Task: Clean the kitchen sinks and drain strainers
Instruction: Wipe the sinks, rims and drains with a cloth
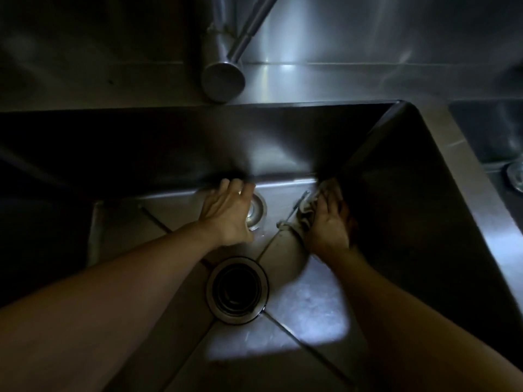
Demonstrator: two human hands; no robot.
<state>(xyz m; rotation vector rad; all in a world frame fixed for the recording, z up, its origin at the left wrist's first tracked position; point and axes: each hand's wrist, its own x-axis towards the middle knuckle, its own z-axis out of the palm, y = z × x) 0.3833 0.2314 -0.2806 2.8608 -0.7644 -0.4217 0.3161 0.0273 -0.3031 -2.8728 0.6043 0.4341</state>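
Observation:
I look down into a deep stainless steel sink [311, 315]. Its open drain hole [237, 290] sits in the middle of the floor, with no strainer in it. A round metal drain strainer [258, 212] lies on the sink floor near the back wall. My left hand [227, 212] lies over the strainer with fingers spread and covers most of it. My right hand [329, 222] grips a crumpled pale cloth [307, 210] and presses it on the sink floor by the back right corner.
A steel faucet spout [223, 80] hangs over the back rim of the sink. A second sink basin [492, 142] lies to the right, with a round metal piece [516, 179] at the frame's edge. The left part of the sink is in deep shadow.

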